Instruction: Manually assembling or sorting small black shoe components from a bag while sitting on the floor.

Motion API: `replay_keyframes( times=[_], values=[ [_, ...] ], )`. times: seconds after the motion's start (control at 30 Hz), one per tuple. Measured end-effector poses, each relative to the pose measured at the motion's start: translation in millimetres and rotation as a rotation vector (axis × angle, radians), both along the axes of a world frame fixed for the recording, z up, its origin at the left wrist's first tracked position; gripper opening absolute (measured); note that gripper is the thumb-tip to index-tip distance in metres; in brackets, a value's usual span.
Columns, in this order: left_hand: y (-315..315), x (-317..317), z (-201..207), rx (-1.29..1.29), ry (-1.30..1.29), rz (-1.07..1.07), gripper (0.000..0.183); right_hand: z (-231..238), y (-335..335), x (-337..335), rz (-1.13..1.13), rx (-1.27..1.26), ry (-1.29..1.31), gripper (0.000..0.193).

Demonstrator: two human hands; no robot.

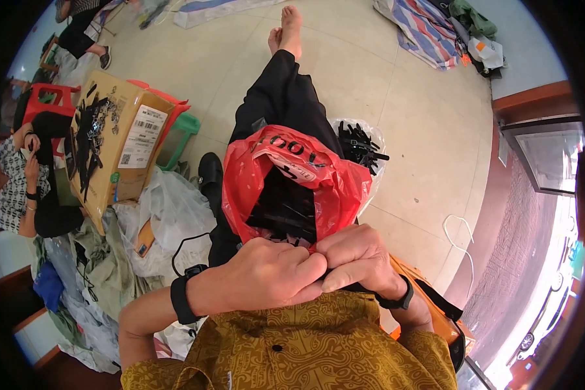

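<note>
pale tiled floor [409, 123] in this room, with a striped sheet [422, 32] up top and a loose white cord [465, 240] over on the right. on the left there's a cardboard box [118, 188] with black strips [88, 136] on it, red and green stools [185, 133] around it, and another person [19, 182] sitting beside it.

so, head view: the red plastic bag [341, 185] is at the lap, mouth gaping, with dark, shiny stuff [283, 205] inside. left hand [273, 273] is curled in narrow at the bag's near edge. right hand [354, 257] is bunched up against it, thumb pointing left. can't tell what either one's pinching, fingers hide it. just right of the legs, a clear bag [377, 185] has black clip-like parts [359, 144] sticking out.
</note>
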State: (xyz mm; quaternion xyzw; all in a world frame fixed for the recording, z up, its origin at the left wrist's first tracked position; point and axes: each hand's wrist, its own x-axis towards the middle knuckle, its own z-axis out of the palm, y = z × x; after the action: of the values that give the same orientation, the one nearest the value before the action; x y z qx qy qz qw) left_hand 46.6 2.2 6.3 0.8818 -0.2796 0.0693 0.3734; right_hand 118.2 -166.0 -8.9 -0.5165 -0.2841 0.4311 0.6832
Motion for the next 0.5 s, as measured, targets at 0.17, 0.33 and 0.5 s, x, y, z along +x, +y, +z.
replay_keyframes(
  times=[0.17,0.33,0.5],
  values=[
    [2.8,1.0,6.6,-0.058,0.032,-0.059,0.025,-3.7,-2.3,-7.0,0.057,-0.004,0.292,0.028],
    [3.1,-3.3,4.2,-0.075,0.038,-0.107,0.025,-0.8,-3.4,-13.4,0.058,-0.025,0.499,0.023],
    [1.4,-3.8,4.5,-0.111,-0.007,-0.099,0.024,-2.7,-2.0,-22.0,-0.015,0.042,0.622,0.02]
  ],
)
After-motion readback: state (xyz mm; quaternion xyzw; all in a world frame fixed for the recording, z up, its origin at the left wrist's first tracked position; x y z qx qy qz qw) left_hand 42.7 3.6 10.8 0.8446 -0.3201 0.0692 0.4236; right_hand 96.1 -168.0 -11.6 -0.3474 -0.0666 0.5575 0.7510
